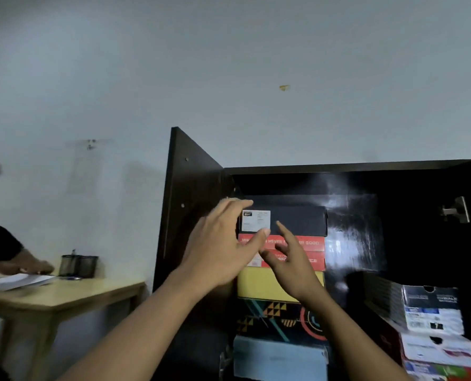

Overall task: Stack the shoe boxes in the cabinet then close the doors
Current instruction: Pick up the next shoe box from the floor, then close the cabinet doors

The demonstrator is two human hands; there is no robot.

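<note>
- Left hand, fingers spread wide, at the left end of the black shoe box.
- Right hand, fingers wide, holding nothing.
- Cabinet, doors open.
- The black shoe box tops the left stack; second stack at 4 o'clock.

Both hands up at the black shoe box atop a stack in the open cabinet.
The left hand, fingers spread, was at the labelled end of the black shoe box; the right hand hung open before the red boxes beneath. A second stack stood to the right.
</note>
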